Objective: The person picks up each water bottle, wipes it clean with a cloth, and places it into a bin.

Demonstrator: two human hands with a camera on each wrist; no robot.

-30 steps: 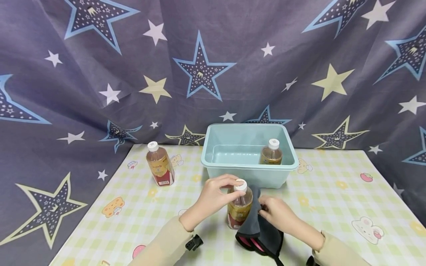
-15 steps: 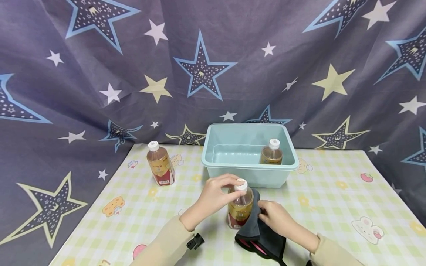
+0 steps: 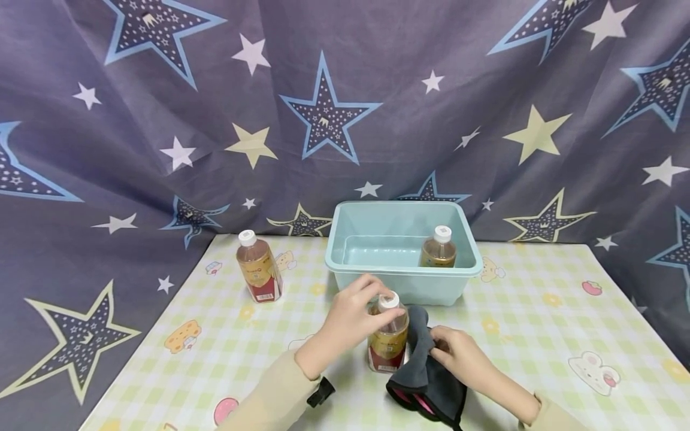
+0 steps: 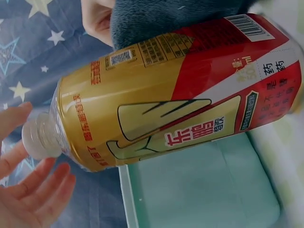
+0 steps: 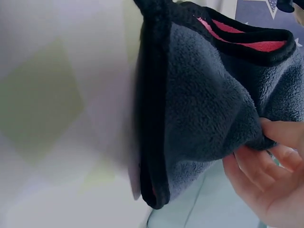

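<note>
A drink bottle (image 3: 387,344) with a white cap and a gold-and-red label stands upright in front of the bin. My left hand (image 3: 353,314) holds it at the top, thumb and fingers around the cap (image 4: 42,136). Right beside the bottle is a grey fleecy cloth (image 5: 204,95) with black edging and pink inner faces, folded and hanging in layers. My right hand (image 3: 458,353) pinches the cloth between thumb and fingers, and its lower part reaches down toward the tabletop. In the left wrist view the cloth overlaps the bottle's side.
A light blue plastic bin (image 3: 377,272) stands behind the hands with a similar bottle (image 3: 439,248) upright in its right side. Another such bottle (image 3: 260,269) stands at the table's back left. A checked tablecloth (image 3: 528,335) covers the table, and a starry curtain (image 3: 409,137) hangs behind.
My right hand has shifted a little to the right and toward me, drawing the cloth slightly off the bottle's side. My left hand remains at the cap, its wrist slightly raised.
</note>
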